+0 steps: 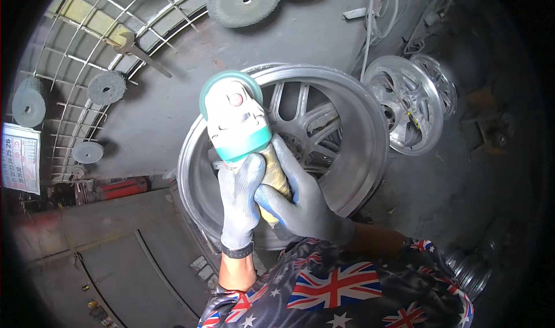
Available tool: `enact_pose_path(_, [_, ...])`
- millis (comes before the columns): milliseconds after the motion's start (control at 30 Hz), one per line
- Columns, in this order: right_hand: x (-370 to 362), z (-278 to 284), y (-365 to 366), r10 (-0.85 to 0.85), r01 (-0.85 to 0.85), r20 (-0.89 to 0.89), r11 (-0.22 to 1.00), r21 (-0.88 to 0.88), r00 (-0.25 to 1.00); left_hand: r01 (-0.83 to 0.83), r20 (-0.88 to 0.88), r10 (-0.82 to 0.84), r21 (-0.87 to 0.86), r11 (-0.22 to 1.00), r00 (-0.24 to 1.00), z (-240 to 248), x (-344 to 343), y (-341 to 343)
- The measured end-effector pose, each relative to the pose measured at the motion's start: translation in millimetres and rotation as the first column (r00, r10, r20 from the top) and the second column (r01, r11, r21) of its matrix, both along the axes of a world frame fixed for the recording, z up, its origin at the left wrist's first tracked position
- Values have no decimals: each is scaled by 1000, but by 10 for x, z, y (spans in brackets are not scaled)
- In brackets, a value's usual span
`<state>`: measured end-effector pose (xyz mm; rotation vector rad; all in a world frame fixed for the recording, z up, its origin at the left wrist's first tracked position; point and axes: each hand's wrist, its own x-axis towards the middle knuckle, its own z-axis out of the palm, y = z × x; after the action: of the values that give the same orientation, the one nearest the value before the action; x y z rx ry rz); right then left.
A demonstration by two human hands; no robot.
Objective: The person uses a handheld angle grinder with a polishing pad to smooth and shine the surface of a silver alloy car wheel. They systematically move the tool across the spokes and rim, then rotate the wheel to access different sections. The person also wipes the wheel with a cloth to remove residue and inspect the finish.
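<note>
Both gloved hands grip an angle grinder (240, 123) with a bright metal head, a teal collar and a tape-wrapped body. Its round green disc (207, 97) shows behind the head. My left hand (240, 198) wraps the body from the left, thumb on top just below the collar. From the right, my right hand (306, 198) closes round the same body a little lower. Beneath the grinder lies a large silver wheel rim (361, 149), its open barrel facing up and its spokes visible deep inside. Whether the disc touches the rim I cannot tell.
More wheel rims (428, 91) lean together at the right. A wire grid (81, 62) on the upper left holds several abrasive wheels (107, 87) and a wrench (136, 49). A calendar (22, 154) hangs at the far left. Cables (393, 21) run down at the upper right.
</note>
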<state>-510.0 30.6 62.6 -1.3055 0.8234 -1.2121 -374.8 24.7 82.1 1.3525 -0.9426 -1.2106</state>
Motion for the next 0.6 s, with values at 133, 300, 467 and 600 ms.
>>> enact_pose_path(133, [44,86,-30,75,-74,26,997,-27,997,8,-5,-8,-72,997,1000,67,57,69])
enact_pose_path(300, [70,100,-30,149,-151,-41,985,-79,988,-77,-33,74,-106,991,997,27,38,164])
enact_pose_path(467, [-49,130,-13,28,-30,17,991,127,999,59,-109,-69,-85,995,992,33,-67,-18])
enact_pose_path(600, [-60,26,4,21,-23,-61,999,-31,998,53,-109,-60,-73,996,992,41,-49,19])
